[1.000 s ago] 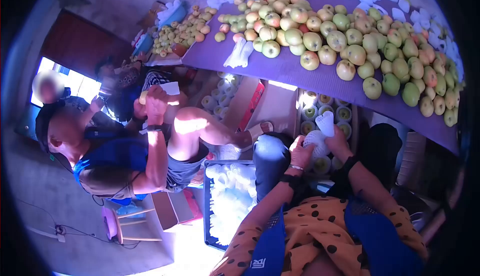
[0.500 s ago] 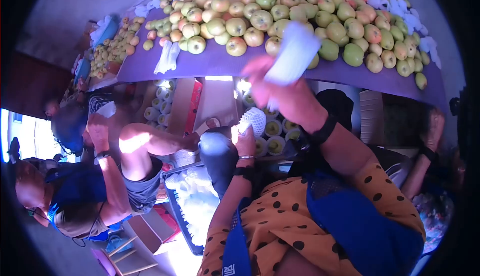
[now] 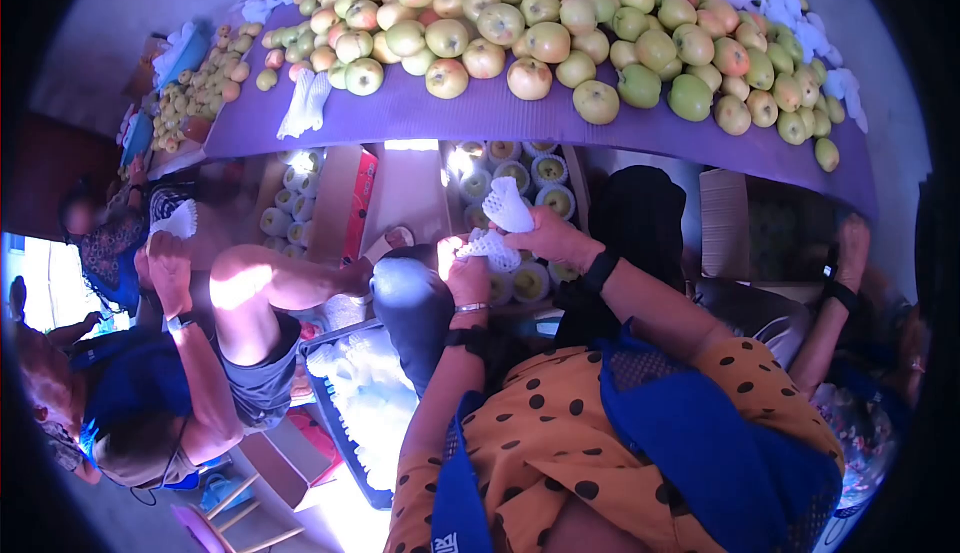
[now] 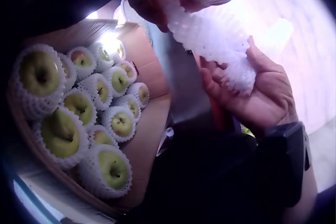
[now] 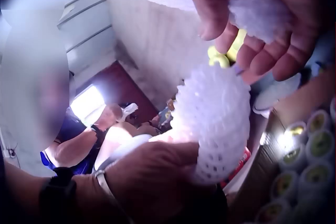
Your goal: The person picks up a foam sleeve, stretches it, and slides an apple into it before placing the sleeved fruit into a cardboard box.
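Observation:
In the head view my left hand (image 3: 468, 273) grips an apple wrapped in a white foam net (image 3: 487, 246) over my knee. My right hand (image 3: 538, 229) pinches a loose white foam net sleeve (image 3: 507, 205) just above and touching it. The right wrist view shows the wrapped apple (image 5: 216, 116) in my left hand (image 5: 152, 179), with the loose sleeve (image 5: 260, 9) curled in my right-hand fingers (image 5: 273, 61). In the left wrist view the sleeve (image 4: 218, 37) lies across my right palm (image 4: 262, 95).
A cardboard box (image 3: 578, 185) of net-wrapped apples (image 4: 79, 113) sits below my hands. A purple table (image 3: 480, 113) carries many loose apples (image 3: 560, 23). A blue crate (image 3: 345, 448) of foam nets stands left of my knee. Another person (image 3: 180, 353) sits at the left beside a second box (image 3: 290, 203).
My right hand, raised toward the table with a foam sleeve half a second ago, has come down to meet my left hand and the wrapped apple. The view has shifted.

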The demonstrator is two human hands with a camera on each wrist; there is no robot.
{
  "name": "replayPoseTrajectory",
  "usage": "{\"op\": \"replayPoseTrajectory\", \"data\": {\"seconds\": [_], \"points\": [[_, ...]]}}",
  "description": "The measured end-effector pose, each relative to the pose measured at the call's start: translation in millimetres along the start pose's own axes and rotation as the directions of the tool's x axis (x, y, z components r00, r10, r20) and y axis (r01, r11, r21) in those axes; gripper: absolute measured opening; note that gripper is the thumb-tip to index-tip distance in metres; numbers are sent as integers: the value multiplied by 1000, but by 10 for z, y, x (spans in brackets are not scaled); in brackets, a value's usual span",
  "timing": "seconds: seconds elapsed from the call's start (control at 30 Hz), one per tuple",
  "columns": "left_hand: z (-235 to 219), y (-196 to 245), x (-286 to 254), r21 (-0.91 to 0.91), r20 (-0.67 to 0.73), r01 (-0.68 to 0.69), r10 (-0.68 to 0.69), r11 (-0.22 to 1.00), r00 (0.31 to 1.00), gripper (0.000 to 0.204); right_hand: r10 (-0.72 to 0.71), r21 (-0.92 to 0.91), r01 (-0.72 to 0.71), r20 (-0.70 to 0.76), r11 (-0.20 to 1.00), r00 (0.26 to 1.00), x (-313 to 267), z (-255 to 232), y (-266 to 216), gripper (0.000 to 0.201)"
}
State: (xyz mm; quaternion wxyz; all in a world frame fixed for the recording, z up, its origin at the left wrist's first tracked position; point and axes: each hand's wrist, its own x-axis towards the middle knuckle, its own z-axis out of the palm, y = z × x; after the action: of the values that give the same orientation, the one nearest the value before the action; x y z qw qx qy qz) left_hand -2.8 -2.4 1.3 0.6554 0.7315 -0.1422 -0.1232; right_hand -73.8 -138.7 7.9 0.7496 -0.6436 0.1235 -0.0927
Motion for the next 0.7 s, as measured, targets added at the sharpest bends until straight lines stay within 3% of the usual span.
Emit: {"op": "replayPoseTrajectory", "data": {"seconds": [0.03, 0.1, 0.17, 0.23, 0.3, 0.37, 0.4, 0.47, 0.53, 0.57, 0.6, 0.63, 0.67, 0.7], "points": [[7, 35, -4, -31, -15, 61, -61, 998, 998, 10, 126, 115, -137, 97, 984, 987, -36, 34, -23, 35], [2, -99, 24, -54, -28, 52, -53, 997, 998, 13, 91, 156, -106, 98, 982, 991, -51, 60, -11, 36], [23, -82, 24, 195, -111, -168, 192, 966, 975, 15, 127, 169, -154, 162, 974, 979, -51, 50, -58, 36], [23, -117, 50, 173, -103, -181, 201, 968, 974, 16, 85, 167, -118, 190, 979, 978, -64, 77, 13, 37], [13, -105, 23, 294, -123, -109, 151, 950, 981, 17, 43, 167, -82, 226, 983, 973, -68, 105, 35, 38], [-14, -190, 40, 364, -109, -125, 175, 923, 978, 15, -77, -271, 87, 47, 959, 996, -79, 119, 7, 35], [-17, -182, 42, 323, -95, -79, 115, 943, 989, 14, -76, -267, 84, 39, 960, 996, -43, 95, 51, 35], [-15, -162, 30, 282, -73, -35, 58, 959, 996, 14, -212, -262, 157, -198, 952, 957, 70, 18, 174, 34], [16, -32, -4, 58, 151, -234, 223, 971, 963, 14, -154, -193, 101, -280, 976, 948, 89, -22, 183, 33], [61, -19, -24, 52, 152, -237, 227, 970, 962, 14, -86, -123, 46, -349, 991, 933, 86, -67, 180, 32], [78, -6, -33, -211, 197, 74, -32, 975, 980, 20, -145, -205, 74, -357, 976, 923, 63, -134, 161, 32], [-42, 35, -1, -430, 268, 348, -250, 833, 930, 28, -211, -264, 126, -326, 956, 921, 106, -118, 143, 32], [-127, 68, -12, -436, 253, 341, -251, 833, 934, 34, -55, 58, 71, -244, 996, 968, 139, -87, 171, 33], [-133, 96, -14, -443, 268, 358, -259, 822, 928, 41, 97, 349, -45, -133, 936, 986, 134, -78, 137, 34]]}}
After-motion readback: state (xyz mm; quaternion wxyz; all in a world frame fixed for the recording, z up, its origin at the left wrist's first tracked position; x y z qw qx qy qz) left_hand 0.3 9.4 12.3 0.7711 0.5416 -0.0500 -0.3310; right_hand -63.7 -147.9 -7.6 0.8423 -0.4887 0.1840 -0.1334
